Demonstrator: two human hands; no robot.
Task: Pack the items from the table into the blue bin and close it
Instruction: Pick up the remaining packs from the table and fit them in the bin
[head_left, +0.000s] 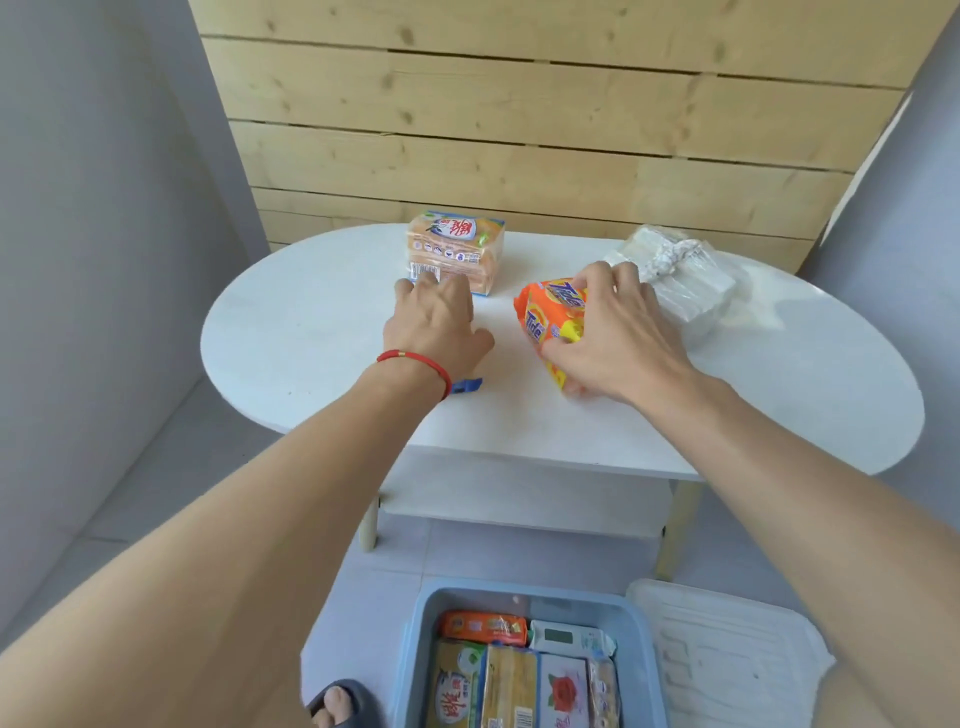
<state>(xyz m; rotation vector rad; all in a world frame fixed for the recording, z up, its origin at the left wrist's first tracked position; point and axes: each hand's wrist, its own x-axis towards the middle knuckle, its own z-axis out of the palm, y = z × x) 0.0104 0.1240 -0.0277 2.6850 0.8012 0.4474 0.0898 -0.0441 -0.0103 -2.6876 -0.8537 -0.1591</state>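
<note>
An orange Tide packet (545, 317) lies on the white oval table (311, 332), and my right hand (618, 338) is closed around it. A pale orange soap multipack (457, 249) stands toward the back of the table; my left hand (436, 322) reaches to its front edge with fingers apart, fingertips touching or almost touching it. A clear-wrapped white bundle (685, 280) rests behind my right hand. The blue bin (415, 639) sits open on the floor below, holding several packets. Its white lid (727, 654) lies on the floor to the right of it.
A small blue clip (467, 385) shows on the table under my left wrist. The table has a lower shelf (519, 509) and pale legs. A wooden plank wall (519, 114) stands behind. My sandalled foot (337, 701) is left of the bin.
</note>
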